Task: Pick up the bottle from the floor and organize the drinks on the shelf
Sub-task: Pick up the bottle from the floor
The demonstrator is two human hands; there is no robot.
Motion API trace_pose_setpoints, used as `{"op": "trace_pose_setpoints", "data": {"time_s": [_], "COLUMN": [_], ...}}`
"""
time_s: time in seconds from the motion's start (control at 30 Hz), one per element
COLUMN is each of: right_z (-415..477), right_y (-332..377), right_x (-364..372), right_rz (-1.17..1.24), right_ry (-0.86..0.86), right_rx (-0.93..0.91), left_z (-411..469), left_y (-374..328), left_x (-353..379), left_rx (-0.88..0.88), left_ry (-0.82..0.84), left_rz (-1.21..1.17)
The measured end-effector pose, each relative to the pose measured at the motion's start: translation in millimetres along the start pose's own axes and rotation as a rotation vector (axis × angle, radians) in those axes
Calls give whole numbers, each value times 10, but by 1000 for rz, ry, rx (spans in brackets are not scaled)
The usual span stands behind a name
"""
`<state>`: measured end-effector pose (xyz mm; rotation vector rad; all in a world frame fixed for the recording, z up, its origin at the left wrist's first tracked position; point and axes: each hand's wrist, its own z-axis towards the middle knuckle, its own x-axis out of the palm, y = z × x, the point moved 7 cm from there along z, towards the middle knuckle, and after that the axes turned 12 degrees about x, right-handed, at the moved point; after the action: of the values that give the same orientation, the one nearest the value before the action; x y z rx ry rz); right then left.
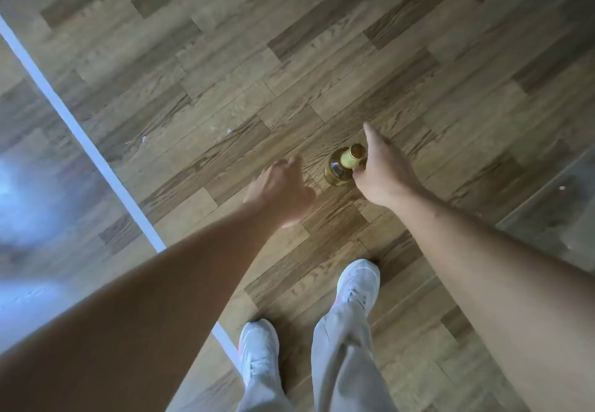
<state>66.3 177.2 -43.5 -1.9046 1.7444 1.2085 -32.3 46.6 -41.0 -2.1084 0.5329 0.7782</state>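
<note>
A small amber bottle (342, 164) with a yellow neck label and a gold cap stands upright on the wooden floor (225, 73). My right hand (383, 173) is right beside it on its right. One finger points past the cap and the others curl toward the neck, touching or nearly touching it, without a closed grip. My left hand (280, 191) hovers to the left of the bottle, a short gap away. Its fingers are loosely bent and it holds nothing. No shelf is in view.
A white line (80, 134) runs diagonally across the floor on the left, with a bright glare beyond it. My two feet in white shoes (359, 281) stand just below the bottle. A darker, glossy panel (553, 215) lies at the right edge.
</note>
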Motion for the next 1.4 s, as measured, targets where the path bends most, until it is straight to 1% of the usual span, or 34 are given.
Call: {"op": "trace_pose_setpoints", "data": {"time_s": [0.07, 0.13, 0.23, 0.33, 0.47, 0.57, 0.67, 0.8, 0.87, 0.97, 1.03, 1.2, 1.27, 1.4], "right_z": [155, 245, 277, 198, -46, -320, -659, -1217, -1535, -1910, -2088, -2405, -2517, -2613], "right_y": [23, 5, -44, 2, 184, 408, 657, 1056, 1221, 1373, 1477, 1751, 1890, 2176], "right_x": [123, 234, 295, 186, -212, -770, -1539, -2517, -2991, -3658, -4089, -5043, -5329, -5789], "right_rz": [-35, -48, -57, -105, -57, -12, 115, 264, 334, 479, 552, 616, 566, 432], "right_ry": [27, 14, -65, -93, -130, -160, -189, -128, -116, -103, -110, -157, -221, -386], "right_rx": [-38, -39, -16, -52, -145, -227, -286, -382, -438, -477, -514, -597, -627, -636], "left_z": [56, 16, -63, -137, -214, -292, -329, -507, -646, -743, -785, -963, -959, -903], "left_y": [95, 192, 283, 293, 249, 178, 5, -337, -599, -1065, -1352, -1934, -2184, -2548], "left_x": [98, 219, 326, 284, 108, -151, -526, -1164, -1416, -1733, -2025, -2569, -2704, -2911], "left_rx": [-57, -103, -153, -173, -243, -353, -394, -486, -528, -564, -541, -498, -470, -438], "left_ry": [22, 74, 131, 161, 175, 122, 35, -135, -186, -226, -239, -224, -241, -249], "left_rz": [-13, -16, -34, -52, -126, -209, -314, -537, -735, -1189, -1349, -1472, -1501, -1436]}}
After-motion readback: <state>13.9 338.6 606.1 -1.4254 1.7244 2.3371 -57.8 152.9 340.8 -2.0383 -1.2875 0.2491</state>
